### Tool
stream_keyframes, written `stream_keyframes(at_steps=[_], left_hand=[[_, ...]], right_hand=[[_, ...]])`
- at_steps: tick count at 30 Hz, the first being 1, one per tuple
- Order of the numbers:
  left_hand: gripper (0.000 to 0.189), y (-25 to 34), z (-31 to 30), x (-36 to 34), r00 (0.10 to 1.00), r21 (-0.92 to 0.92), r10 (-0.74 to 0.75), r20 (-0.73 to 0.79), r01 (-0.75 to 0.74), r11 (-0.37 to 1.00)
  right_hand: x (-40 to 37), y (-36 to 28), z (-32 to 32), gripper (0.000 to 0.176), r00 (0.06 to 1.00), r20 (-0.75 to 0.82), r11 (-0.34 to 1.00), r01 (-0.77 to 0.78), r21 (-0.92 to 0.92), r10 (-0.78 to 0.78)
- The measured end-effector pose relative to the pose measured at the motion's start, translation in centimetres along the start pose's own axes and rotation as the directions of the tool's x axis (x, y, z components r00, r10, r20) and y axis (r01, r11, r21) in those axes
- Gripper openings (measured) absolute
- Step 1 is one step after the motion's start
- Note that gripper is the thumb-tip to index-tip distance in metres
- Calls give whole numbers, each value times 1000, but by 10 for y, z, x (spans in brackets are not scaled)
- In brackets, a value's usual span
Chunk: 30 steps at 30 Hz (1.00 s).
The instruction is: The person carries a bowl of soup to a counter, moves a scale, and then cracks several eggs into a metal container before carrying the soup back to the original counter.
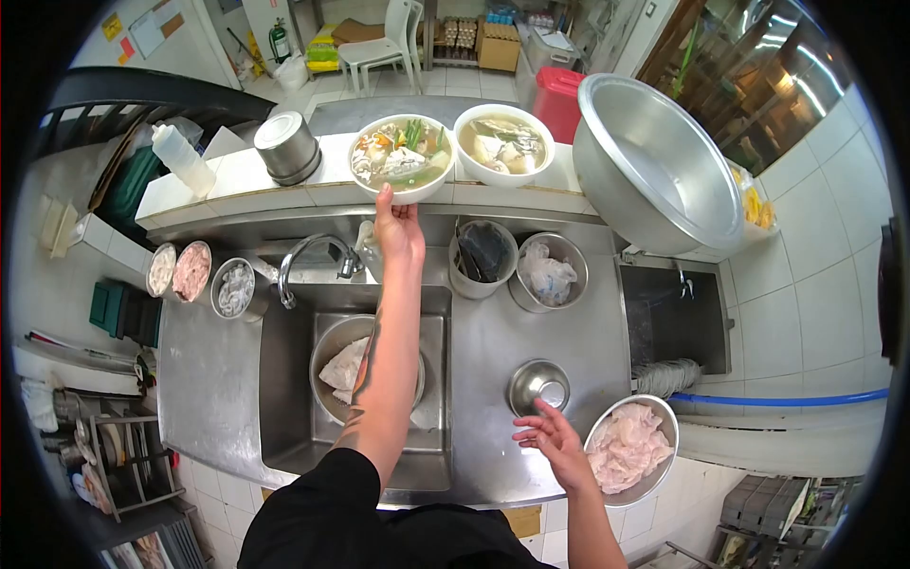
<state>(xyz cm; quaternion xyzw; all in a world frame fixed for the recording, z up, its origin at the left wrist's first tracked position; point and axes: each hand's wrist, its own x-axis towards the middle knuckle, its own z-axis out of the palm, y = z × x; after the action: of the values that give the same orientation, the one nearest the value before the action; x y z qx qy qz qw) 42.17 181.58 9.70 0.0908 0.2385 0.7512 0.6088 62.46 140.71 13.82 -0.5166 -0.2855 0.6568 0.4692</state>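
My left hand (pixel 400 228) reaches over the sink with its thumb at the near rim of a white soup bowl (pixel 402 195) and its fingers beneath. The bowl, at the tiled ledge, holds broth, greens, orange pieces and pale chunks. A second bowl of soup (pixel 504 180) stands just right of it, with pale fish-like pieces. My right hand (pixel 555 444) hovers palm-in over the counter's front, fingers apart and holding nothing. Close to its fingertips is a small metal bowl (pixel 538 387). Right of that hand, a metal bowl (pixel 677 436) holds pale pink raw meat (pixel 629 448).
Below my left forearm, a pot (pixel 327 398) with something pale sits in the steel sink (pixel 284 379) beside a curved faucet (pixel 284 284). A large aluminium basin (pixel 654 161) stands at the ledge's right. Several containers line the counter (pixel 502 332); a lidded steel pot (pixel 287 147) is left of the soups.
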Motion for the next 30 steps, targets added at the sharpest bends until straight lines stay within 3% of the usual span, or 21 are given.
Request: stream_keyframes(at_steps=[7,13,18,22,25,27,30], left_hand=[[62,-2,11,10,998,53,68,-11,-67,996],[62,0,10,25,984,255,77,-159,-35,966],[60,9,20,34,943,486,181,-280,-23,874],[61,18,25,37,951,520,211,-227,-65,852],[64,17,20,57,922,572,263,-285,-56,818],[68,17,14,75,902,668,358,-242,-113,736],[69,27,18,74,900,741,384,-208,-111,663]], right_hand=[[-23,19,14,62,988,117,995,-98,0,97],[-35,21,18,59,980,158,992,-119,-34,123],[-45,21,19,58,981,160,994,-103,-45,109],[-55,28,18,58,982,158,994,-102,-31,106],[-62,31,19,57,983,153,994,-100,-34,104],[-69,34,18,58,986,125,994,-103,-43,108],[-80,33,20,57,987,99,990,-116,-82,124]])
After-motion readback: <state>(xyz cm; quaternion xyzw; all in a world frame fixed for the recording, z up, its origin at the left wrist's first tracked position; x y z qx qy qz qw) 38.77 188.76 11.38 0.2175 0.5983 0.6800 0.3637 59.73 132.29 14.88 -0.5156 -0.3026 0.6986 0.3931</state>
